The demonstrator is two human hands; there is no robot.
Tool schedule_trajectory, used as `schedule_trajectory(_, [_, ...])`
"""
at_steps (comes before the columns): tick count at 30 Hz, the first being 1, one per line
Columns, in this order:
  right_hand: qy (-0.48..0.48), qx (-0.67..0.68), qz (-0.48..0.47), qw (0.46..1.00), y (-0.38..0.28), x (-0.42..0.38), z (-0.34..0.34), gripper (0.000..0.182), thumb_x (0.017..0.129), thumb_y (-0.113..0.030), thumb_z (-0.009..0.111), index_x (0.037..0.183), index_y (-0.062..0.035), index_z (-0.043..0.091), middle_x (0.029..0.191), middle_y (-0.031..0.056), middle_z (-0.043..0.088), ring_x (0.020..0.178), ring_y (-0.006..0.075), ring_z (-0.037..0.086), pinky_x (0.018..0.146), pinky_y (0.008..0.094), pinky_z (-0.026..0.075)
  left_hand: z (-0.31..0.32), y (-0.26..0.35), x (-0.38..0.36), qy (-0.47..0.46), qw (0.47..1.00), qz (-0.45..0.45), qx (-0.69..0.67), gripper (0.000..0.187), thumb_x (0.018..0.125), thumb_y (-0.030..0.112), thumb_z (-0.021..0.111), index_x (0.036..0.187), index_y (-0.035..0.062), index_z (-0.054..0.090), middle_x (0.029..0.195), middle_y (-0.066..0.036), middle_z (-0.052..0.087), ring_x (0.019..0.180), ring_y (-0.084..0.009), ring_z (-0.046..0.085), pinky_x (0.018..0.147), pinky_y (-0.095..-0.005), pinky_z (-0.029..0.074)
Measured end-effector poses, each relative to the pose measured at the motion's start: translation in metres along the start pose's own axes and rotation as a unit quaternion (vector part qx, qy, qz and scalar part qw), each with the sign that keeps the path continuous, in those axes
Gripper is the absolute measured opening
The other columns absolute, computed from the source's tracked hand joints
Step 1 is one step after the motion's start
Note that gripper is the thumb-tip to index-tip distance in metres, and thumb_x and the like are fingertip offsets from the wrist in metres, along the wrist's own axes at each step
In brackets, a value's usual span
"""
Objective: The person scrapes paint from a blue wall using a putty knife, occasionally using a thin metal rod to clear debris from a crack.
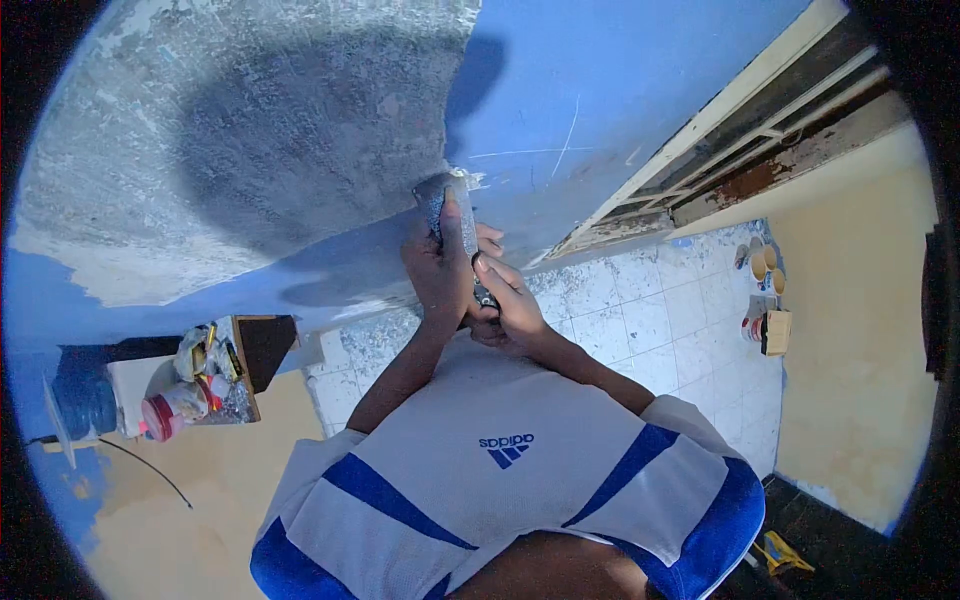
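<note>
Left hand: fingers wrapped tight round the scraper, blade at 12 o'clock against the wall.
Right hand: fingers curled, apparently gripping the handle's lower end.

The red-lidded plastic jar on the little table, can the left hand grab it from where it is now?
Probably not. The left hand is wrapped round a grey scraper tool pressed on the blue wall, and the red-lidded plastic jar sits far below on the small table.
</note>
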State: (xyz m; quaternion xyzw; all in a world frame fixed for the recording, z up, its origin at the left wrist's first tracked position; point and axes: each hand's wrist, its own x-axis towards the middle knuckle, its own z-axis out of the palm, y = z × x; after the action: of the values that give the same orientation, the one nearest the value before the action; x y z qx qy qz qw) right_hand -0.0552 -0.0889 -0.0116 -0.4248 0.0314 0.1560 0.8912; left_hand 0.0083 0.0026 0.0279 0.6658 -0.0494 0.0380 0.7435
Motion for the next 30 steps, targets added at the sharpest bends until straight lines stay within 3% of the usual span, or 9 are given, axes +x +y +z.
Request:
schedule_trajectory(3, [0.057,-0.087,-0.084,0.991,0.012,0.012,0.008,0.033,0.103,-0.032,0.044,0.111,-0.0050,0.060,0.071,-0.0024,0.049,0.056,0.0033,0.037,0.051,0.0207,0.034,-0.006,-0.002,0.005,-0.021,1.000,0.020,-0.002,0.038,0.101,0.032,0.049,0.087,-0.0032,0.056,0.065,-0.012,0.067,0.053,-0.0144,0.063,0.050,-0.0273,0.049])
schedule_trajectory(6, [0.034,-0.071,-0.058,0.995,-0.026,0.005,0.027,0.031,0.102,-0.032,0.045,0.108,-0.0048,0.059,0.066,-0.0027,0.046,0.050,0.0034,0.036,0.044,0.0215,0.030,-0.005,0.014,0.009,0.034,0.997,0.066,0.029,0.054,0.100,0.038,0.048,0.068,-0.0033,0.062,0.061,-0.013,0.066,0.055,-0.0174,0.064,0.053,-0.0306,0.051])
schedule_trajectory(9, [-0.028,-0.071,-0.035,0.996,-0.053,0.006,0.052,0.029,0.102,-0.031,0.046,0.102,-0.0052,0.058,0.061,-0.0038,0.042,0.046,0.0033,0.035,0.038,0.0222,0.026,-0.008,0.056,0.017,0.117,0.985,0.114,-0.047,0.048,0.099,0.037,0.051,0.075,-0.0034,0.060,0.063,-0.014,0.066,0.053,-0.0185,0.063,0.048,-0.0298,0.050])
schedule_trajectory(12, [-0.057,-0.072,-0.036,0.995,-0.046,0.007,0.065,0.026,0.102,-0.030,0.046,0.097,-0.0066,0.055,0.057,-0.0051,0.038,0.043,0.0033,0.035,0.037,0.0222,0.026,-0.013,0.081,0.004,0.127,0.979,0.127,-0.099,0.034,0.099,0.032,0.053,0.089,-0.0001,0.055,0.063,-0.008,0.064,0.051,-0.0124,0.060,0.047,-0.0248,0.046])
schedule_trajectory(13, [-0.062,-0.064,-0.034,0.995,-0.040,0.007,0.066,0.026,0.101,-0.030,0.046,0.095,-0.0071,0.055,0.055,-0.0056,0.036,0.042,0.0033,0.035,0.037,0.0221,0.026,-0.034,0.045,0.015,0.169,0.973,0.159,0.007,0.035,0.099,0.034,0.052,0.089,0.0007,0.056,0.065,-0.008,0.064,0.053,-0.0123,0.060,0.049,-0.0257,0.046])
schedule_trajectory(19, [-0.038,0.117,0.058,0.991,0.006,-0.015,0.029,0.026,0.102,-0.034,0.043,0.094,-0.0106,0.052,0.055,-0.0051,0.034,0.040,0.0043,0.030,0.037,0.0218,0.022,-0.020,0.025,-0.027,0.043,0.997,-0.011,-0.063,0.034,0.101,0.031,0.049,0.089,0.0006,0.056,0.071,-0.009,0.066,0.055,-0.0117,0.060,0.051,-0.0249,0.047])
schedule_trajectory(23, [-0.030,0.125,0.057,0.990,0.005,-0.022,0.010,0.028,0.101,-0.038,0.042,0.110,-0.0134,0.053,0.055,-0.0049,0.033,0.039,0.0046,0.027,0.037,0.0224,0.019,-0.006,0.009,-0.026,-0.006,1.000,0.020,-0.015,0.033,0.101,0.031,0.048,0.095,-0.0002,0.056,0.075,-0.011,0.069,0.056,-0.0124,0.062,0.052,-0.0241,0.048])
schedule_trajectory(29, [0.030,0.134,0.052,0.989,-0.004,-0.024,0.012,0.029,0.101,-0.042,0.042,0.111,-0.0176,0.054,0.053,-0.0055,0.028,0.038,0.0045,0.024,0.038,0.0223,0.017,0.010,-0.002,-0.021,-0.002,1.000,-0.001,-0.005,0.032,0.101,0.029,0.047,0.099,-0.0017,0.057,0.077,-0.011,0.070,0.058,-0.0133,0.065,0.053,-0.0243,0.049])
schedule_trajectory(30, [-0.010,0.173,0.060,0.983,-0.002,-0.023,0.006,0.030,0.101,-0.042,0.043,0.112,-0.0160,0.055,0.055,-0.0043,0.033,0.041,0.0056,0.030,0.041,0.0228,0.023,0.010,-0.002,-0.021,-0.005,1.000,0.002,0.007,0.032,0.101,0.029,0.047,0.099,-0.0020,0.057,0.077,-0.012,0.070,0.058,-0.0134,0.065,0.053,-0.0244,0.049])
